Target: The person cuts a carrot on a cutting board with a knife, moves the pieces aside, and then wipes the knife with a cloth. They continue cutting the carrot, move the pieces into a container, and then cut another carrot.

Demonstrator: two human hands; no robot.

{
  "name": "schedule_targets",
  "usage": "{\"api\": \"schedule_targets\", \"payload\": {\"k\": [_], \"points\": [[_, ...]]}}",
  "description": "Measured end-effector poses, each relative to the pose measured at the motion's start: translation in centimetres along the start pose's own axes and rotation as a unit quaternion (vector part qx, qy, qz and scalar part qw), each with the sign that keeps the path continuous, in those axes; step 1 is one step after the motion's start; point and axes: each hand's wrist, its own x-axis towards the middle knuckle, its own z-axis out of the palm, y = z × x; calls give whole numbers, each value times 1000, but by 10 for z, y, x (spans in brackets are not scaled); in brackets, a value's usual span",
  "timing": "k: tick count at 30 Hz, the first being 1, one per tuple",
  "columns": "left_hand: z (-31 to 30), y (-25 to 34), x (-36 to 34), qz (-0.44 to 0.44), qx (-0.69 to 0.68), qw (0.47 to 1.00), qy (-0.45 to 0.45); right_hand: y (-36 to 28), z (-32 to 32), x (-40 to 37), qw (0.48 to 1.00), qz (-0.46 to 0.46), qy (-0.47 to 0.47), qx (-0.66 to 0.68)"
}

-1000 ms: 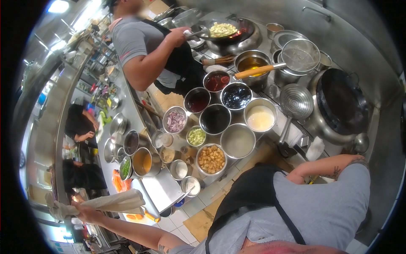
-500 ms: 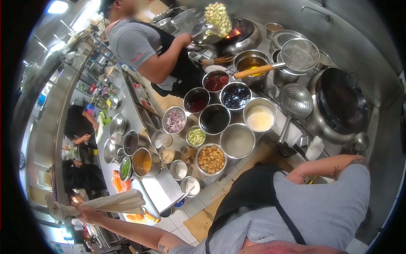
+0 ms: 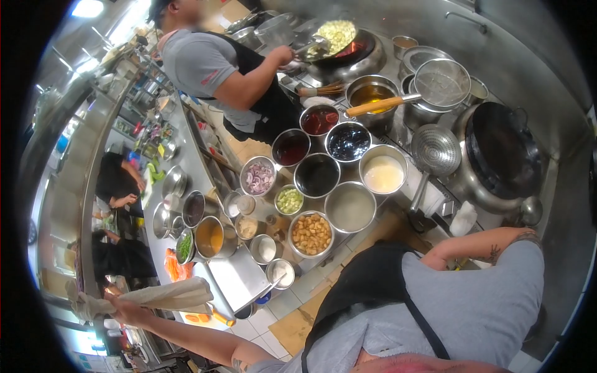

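My left hand (image 3: 126,311) is stretched far out to the left. Its fingers are closed around a bunched beige cloth (image 3: 177,294), which hangs out on both sides of the grip. Below the cloth lies a cutting board with orange carrot pieces (image 3: 198,317) and a yellow-handled knife (image 3: 224,317). A shiny metal tray (image 3: 239,280) is close to the cloth's right end. My right arm (image 3: 479,247) is bent with the forearm at my waist, and the hand itself is hidden by my body and apron.
Pots of sauce, including a dark one (image 3: 317,175), crowd the middle, beside a bowl of browned cubes (image 3: 311,234). A perforated ladle (image 3: 435,149) and a wok (image 3: 505,149) are at right. A co-worker (image 3: 217,68) works a wok of chopped food (image 3: 336,38); others stand far left.
The chopped food that was tossed up has dropped back into the co-worker's wok, and that person's arm has shifted right. My hands and the cloth have hardly moved.
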Motion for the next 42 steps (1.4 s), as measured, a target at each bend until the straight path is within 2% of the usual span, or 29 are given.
{"api": "schedule_targets", "payload": {"k": [3,5,9,15,18,21,26,35,38,42], "points": [[-4,-21,15,-10,-14,999,-27,-3,-2,-2,1000,15,3,8],[-2,-25,18,-6,-22,1000,-11,-11,-5,-5,999,38,11,6],[2,5,2,-62,-17,998,3,-7,-4,-3,1000,14,18,-17],[-3,-19,19,2,-47,998,-48,4,0,-2,998,-4,29,-62],[-1,-13,13,-5,-64,997,-37,5,0,-2,997,-13,15,-71],[3,-10,7,24,-26,999,18,3,1,-3,997,4,7,-72],[-1,-14,10,7,-43,999,-11,-17,-2,-6,999,13,9,-51],[-2,-22,16,-11,-65,997,-26,0,5,2,1000,-1,12,8],[-3,-29,20,-11,-59,998,-26,5,5,3,999,17,-9,-35],[-1,-18,12,-15,-63,998,-19,-17,-1,-1,999,39,-9,-19]]}}
